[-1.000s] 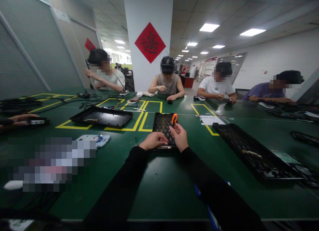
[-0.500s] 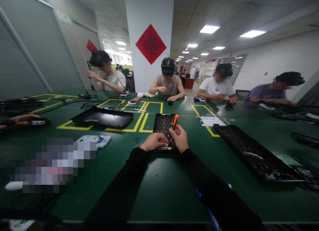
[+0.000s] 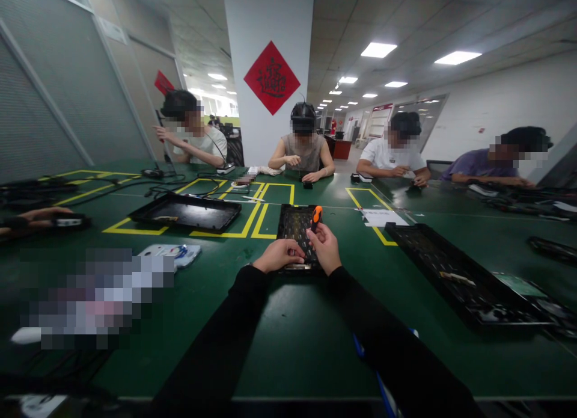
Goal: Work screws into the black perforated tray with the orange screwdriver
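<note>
A screwdriver with an orange and black handle stands nearly upright in my right hand, its handle between thumb and fingers. Its tip is hidden behind the fingers. Below lies a shallow black plastic casing, open side up, with small fittings inside. My left hand is closed, thumb and fingertips together, low inside the casing near its closest edge. Whatever those fingertips pinch is too small to make out. Both hands are close together, and a pale strip shows at the casing's near end beneath them.
On the green table, another black casing lies left and a longer one right. A paper sheet lies beyond. A phone is at left, near another person's hand. Several people sit opposite.
The hands keep their place over the casing's near end. The screwdriver's handle has shifted very slightly in my right hand, and the view has moved a little.
</note>
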Action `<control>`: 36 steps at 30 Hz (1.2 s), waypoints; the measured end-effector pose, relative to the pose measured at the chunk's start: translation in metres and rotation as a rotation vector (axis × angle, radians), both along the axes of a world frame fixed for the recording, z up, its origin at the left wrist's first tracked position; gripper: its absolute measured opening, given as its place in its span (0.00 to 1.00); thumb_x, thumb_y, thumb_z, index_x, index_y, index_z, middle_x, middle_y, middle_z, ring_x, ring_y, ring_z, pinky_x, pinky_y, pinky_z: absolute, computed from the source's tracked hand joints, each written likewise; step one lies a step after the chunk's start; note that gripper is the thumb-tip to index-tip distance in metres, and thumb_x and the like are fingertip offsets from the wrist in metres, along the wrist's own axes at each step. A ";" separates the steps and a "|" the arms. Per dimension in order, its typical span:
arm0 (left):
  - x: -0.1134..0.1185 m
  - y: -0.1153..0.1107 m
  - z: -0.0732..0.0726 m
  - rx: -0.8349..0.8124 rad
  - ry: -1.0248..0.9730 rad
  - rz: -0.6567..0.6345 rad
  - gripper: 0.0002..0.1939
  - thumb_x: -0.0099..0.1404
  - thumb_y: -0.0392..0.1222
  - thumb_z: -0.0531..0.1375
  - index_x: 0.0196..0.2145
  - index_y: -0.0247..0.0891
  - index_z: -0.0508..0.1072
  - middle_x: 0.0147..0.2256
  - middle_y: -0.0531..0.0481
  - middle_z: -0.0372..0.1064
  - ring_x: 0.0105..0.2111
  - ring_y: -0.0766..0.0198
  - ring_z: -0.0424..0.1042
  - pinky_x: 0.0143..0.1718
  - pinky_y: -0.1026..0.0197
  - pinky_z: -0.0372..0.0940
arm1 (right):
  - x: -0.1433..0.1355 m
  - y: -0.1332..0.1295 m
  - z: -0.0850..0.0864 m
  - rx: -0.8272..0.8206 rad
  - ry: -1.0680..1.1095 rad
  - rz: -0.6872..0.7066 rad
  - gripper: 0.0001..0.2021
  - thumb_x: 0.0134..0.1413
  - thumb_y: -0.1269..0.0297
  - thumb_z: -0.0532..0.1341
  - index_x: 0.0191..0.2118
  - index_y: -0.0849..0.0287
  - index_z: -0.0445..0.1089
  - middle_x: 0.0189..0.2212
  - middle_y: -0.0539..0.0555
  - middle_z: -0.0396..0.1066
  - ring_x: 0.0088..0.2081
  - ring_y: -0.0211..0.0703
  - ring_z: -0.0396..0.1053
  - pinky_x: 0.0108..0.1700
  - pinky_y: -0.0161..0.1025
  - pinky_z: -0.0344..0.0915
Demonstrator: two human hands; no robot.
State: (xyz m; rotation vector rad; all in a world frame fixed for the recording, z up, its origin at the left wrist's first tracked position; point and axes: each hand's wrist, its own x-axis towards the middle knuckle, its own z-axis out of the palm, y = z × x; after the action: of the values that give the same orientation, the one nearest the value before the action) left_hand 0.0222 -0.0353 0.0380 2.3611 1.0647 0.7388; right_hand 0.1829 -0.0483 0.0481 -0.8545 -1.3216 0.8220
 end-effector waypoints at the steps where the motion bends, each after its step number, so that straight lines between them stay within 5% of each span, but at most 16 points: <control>1: 0.000 0.000 -0.001 0.008 -0.003 -0.003 0.13 0.51 0.50 0.61 0.33 0.40 0.75 0.32 0.52 0.70 0.31 0.67 0.65 0.33 0.68 0.57 | 0.000 0.001 -0.001 0.005 -0.022 -0.026 0.17 0.45 0.59 0.60 0.43 0.60 0.66 0.30 0.51 0.68 0.22 0.31 0.60 0.22 0.30 0.58; 13: -0.001 0.003 -0.005 -0.056 0.008 0.045 0.16 0.50 0.51 0.61 0.32 0.39 0.75 0.28 0.52 0.70 0.27 0.68 0.65 0.29 0.68 0.57 | -0.002 -0.003 0.004 -0.042 0.082 0.105 0.18 0.47 0.59 0.58 0.46 0.59 0.63 0.37 0.54 0.69 0.18 0.27 0.56 0.19 0.29 0.55; 20: -0.001 0.002 -0.005 -0.035 -0.009 0.031 0.15 0.50 0.51 0.61 0.32 0.38 0.75 0.28 0.52 0.70 0.27 0.68 0.65 0.29 0.68 0.57 | -0.001 -0.002 0.001 0.061 -0.068 -0.072 0.19 0.40 0.61 0.63 0.41 0.60 0.68 0.33 0.52 0.67 0.21 0.29 0.58 0.23 0.30 0.58; 30: 0.000 0.000 -0.003 -0.036 -0.024 0.013 0.13 0.50 0.49 0.61 0.32 0.39 0.75 0.30 0.52 0.70 0.28 0.68 0.65 0.30 0.68 0.57 | -0.002 -0.005 0.004 -0.019 0.066 0.114 0.18 0.47 0.62 0.57 0.47 0.59 0.63 0.35 0.54 0.69 0.20 0.30 0.59 0.20 0.30 0.56; 36: 0.001 0.000 -0.001 -0.049 -0.011 0.029 0.14 0.50 0.49 0.61 0.32 0.39 0.75 0.30 0.52 0.70 0.29 0.67 0.65 0.31 0.68 0.57 | -0.001 -0.002 0.000 0.044 -0.039 -0.020 0.19 0.43 0.60 0.61 0.45 0.59 0.67 0.33 0.51 0.66 0.22 0.29 0.57 0.23 0.30 0.58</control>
State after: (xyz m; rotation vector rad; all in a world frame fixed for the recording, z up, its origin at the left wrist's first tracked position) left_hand 0.0228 -0.0357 0.0367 2.3021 1.1023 0.7274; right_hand 0.1821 -0.0506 0.0485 -0.8519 -1.3579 0.7614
